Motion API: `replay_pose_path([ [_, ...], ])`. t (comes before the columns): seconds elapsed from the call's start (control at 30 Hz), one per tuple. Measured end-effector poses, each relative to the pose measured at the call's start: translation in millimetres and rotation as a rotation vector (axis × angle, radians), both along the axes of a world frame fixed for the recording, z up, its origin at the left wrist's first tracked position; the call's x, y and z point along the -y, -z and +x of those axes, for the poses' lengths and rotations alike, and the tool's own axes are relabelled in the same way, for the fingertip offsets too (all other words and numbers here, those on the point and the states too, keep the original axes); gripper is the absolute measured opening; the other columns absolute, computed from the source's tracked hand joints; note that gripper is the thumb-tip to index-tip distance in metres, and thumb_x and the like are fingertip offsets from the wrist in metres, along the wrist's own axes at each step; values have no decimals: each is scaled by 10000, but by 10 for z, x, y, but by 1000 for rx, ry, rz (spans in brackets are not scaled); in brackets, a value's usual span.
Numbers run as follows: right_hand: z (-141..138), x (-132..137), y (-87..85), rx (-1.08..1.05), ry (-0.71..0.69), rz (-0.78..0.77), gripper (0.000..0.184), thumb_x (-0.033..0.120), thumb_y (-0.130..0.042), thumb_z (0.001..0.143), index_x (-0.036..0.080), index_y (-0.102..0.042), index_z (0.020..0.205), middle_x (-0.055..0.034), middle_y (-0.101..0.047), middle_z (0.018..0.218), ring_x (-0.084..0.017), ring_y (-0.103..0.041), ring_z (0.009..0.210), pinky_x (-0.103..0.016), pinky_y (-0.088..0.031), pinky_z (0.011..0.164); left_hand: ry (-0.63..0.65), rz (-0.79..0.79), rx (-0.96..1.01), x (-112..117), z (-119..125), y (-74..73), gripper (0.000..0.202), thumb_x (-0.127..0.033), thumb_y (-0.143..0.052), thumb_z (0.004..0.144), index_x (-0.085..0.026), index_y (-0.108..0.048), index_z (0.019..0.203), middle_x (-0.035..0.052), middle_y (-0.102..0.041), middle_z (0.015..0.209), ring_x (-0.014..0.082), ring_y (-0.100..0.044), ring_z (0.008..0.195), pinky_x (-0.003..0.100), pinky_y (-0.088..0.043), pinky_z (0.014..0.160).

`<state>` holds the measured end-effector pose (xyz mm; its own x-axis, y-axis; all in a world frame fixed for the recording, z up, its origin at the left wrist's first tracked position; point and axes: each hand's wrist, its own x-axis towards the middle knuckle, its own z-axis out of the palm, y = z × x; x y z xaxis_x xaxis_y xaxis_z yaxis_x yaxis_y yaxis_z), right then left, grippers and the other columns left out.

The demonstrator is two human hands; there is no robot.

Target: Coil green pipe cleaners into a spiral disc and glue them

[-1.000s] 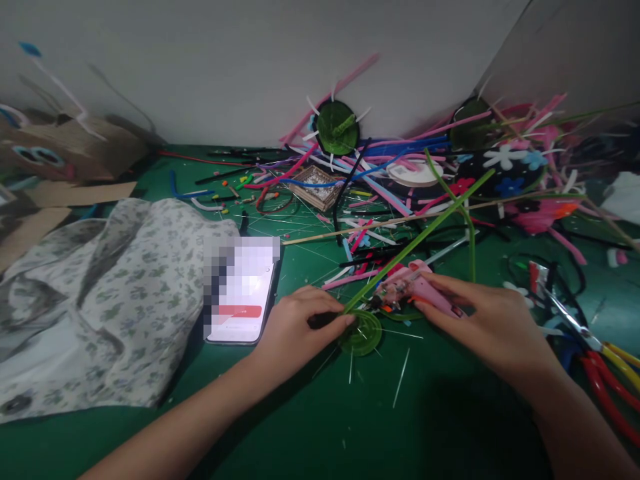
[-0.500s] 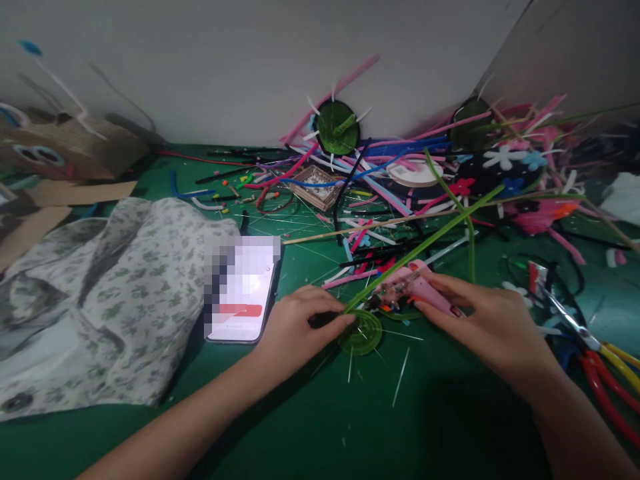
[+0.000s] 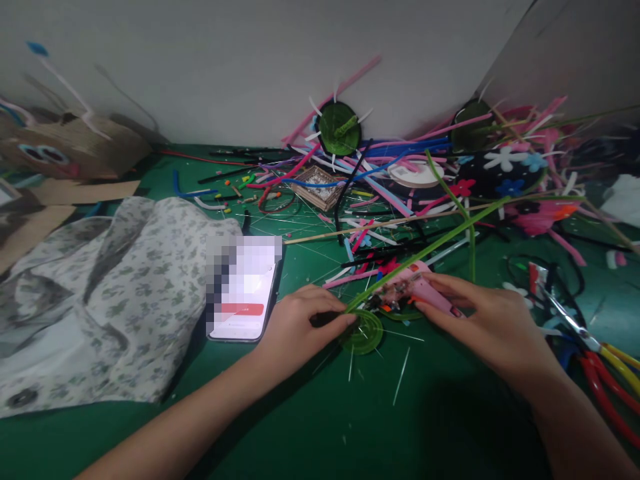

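Observation:
My left hand (image 3: 313, 323) is closed, thumb and finger pinching the edge of a flat green pipe cleaner coil (image 3: 367, 337) on the table. From the coil, a long green pipe cleaner tail (image 3: 430, 250) runs up to the right. My right hand (image 3: 483, 323) is wrapped round what looks like a pink hot glue gun (image 3: 431, 295). Its front end, smeared with dark residue, points left toward the coil, close to the tail. Part of another flat green piece (image 3: 410, 315) shows beneath the glue gun; the rest is hidden.
A phone (image 3: 245, 287) and patterned cloth (image 3: 145, 267) lie left. Red-handled pliers (image 3: 595, 370) and yellow-handled scissors (image 3: 623, 363) sit right. Behind are scattered pipe cleaners (image 3: 390, 150), a ribbon spool (image 3: 415, 175), a wooden frame (image 3: 320, 187) and a green disc (image 3: 339, 128). A paper-bag puppet (image 3: 75, 150) stands far left.
The view has shifted very slightly. Both hands keep nearly the same places and grips, with the glue gun tilted a little lower beside the green coil.

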<state>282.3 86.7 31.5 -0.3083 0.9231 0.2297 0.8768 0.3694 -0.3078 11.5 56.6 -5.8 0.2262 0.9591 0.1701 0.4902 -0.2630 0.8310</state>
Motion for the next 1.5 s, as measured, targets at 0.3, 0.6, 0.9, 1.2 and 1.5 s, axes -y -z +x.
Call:
replay_pose_path([
  [0.3, -22, -4, -8, -7, 23, -37, 322, 389, -648, 779, 264, -696, 1072, 4, -760, 818, -219, -710, 632, -269, -462, 495, 5, 4, 7, 0, 5, 10, 120, -302, -699, 809, -191, -744, 805, 23, -727, 805, 168, -641, 795, 319, -498, 751],
  [0.6, -45, -2, -36, -24, 70, -84, 308, 385, -667, 756, 282, -706, 1044, 26, -754, 778, -212, -709, 637, -262, -471, 501, 10, 10, 0, 5, -6, 7, 129, -314, -691, 816, -194, -739, 806, 20, -725, 804, 163, -639, 791, 312, -493, 743],
  [0.9, -16, -8, -18, 1, 94, -96, 320, 406, -665, 757, 290, -704, 1053, 20, -757, 808, -210, -713, 654, -255, -472, 497, 7, 4, -4, 4, -10, 16, 134, -327, -689, 817, -203, -741, 824, 18, -723, 816, 165, -638, 801, 313, -496, 740],
  [1.2, -14, -5, -31, -18, 75, -109, 338, 415, -655, 762, 277, -698, 1068, 2, -759, 859, -232, -721, 681, -283, -514, 533, 3, 0, 3, 10, 1, 4, 132, -325, -686, 817, -204, -740, 815, 32, -727, 818, 183, -642, 805, 335, -502, 742],
  [1.5, 8, -4, -52, -120, 83, -176, 355, 395, -681, 750, 293, -674, 1089, 20, -755, 902, -206, -724, 728, -269, -561, 611, 3, -1, -7, 3, -2, -3, 131, -319, -686, 818, -199, -739, 806, 30, -727, 810, 181, -643, 795, 336, -502, 741],
])
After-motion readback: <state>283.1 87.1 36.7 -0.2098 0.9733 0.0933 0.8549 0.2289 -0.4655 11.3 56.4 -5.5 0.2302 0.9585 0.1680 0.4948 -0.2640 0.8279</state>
